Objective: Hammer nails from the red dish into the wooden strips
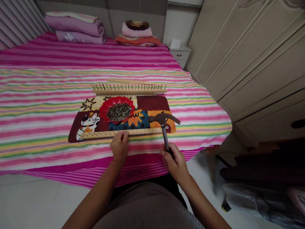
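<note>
Hammer [164, 134]: likely head-heavy; right hand [175, 160] grips handle [170, 152]
Strip [139, 131]: light-looking, stiff; left hand [119, 145] closed against it, near edge of mat [73, 135]

A pale nightstand [179, 58] — beside the wardrobe [252, 54]

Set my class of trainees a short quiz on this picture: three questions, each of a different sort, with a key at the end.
1. Which hand holds the hammer?
A) left
B) right
C) both
2. True or false: the red bowl, full of nails, sits between the near wooden strip and the far nail-studded strip.
3. Fill in the gap: seen from the wearer, nails stick up from the near wooden strip mainly to the ____ of the left hand.

Key: 1. B, the right hand; 2. true; 3. left.
</note>
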A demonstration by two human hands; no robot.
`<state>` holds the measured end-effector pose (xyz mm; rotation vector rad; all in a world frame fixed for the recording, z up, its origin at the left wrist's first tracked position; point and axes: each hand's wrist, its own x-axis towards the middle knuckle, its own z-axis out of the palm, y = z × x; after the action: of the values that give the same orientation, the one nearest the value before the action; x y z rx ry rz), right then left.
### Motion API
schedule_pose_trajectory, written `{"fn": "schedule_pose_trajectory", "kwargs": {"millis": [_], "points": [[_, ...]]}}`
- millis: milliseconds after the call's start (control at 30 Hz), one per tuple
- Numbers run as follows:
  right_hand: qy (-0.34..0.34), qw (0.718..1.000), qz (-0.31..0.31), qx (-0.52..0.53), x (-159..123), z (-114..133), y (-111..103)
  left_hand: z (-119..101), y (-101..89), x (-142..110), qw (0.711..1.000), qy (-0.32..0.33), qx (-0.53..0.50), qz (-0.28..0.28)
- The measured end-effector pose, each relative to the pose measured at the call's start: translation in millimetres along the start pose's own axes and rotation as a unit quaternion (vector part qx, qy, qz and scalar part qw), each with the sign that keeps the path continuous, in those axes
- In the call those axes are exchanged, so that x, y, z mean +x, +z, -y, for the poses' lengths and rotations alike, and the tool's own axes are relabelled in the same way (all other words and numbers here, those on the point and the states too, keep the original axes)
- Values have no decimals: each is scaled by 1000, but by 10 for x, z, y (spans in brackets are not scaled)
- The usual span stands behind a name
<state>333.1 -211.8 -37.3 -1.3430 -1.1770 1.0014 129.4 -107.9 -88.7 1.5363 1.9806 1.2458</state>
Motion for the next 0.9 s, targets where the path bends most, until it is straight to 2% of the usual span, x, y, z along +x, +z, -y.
{"fn": "schedule_pose_trajectory", "kwargs": {"millis": [133, 300, 400, 567, 667, 767, 833, 900], "points": [[-62, 991, 64, -95, 62, 6, 92, 42, 37, -22, 1000, 19, 2, 6], [-169, 962, 125, -177, 136, 42, 258, 102, 79, -24, 997, 76, -3, 7], [-189, 950, 133, -212, 192, 82, 326, 138, 102, -20, 995, 103, -1, 13], [-177, 934, 167, -262, 259, 126, 369, 191, 115, -24, 993, 117, 8, 22], [-189, 929, 164, -273, 239, 233, 379, 218, 124, -29, 991, 134, 15, 21], [-226, 928, 128, -266, 204, 348, 389, 238, 145, -33, 987, 161, 13, 0], [-237, 926, 110, -273, 199, 347, 397, 249, 162, -37, 984, 174, 13, -14], [-228, 922, 121, -289, 212, 275, 407, 259, 175, -43, 983, 183, 18, -21]]}}
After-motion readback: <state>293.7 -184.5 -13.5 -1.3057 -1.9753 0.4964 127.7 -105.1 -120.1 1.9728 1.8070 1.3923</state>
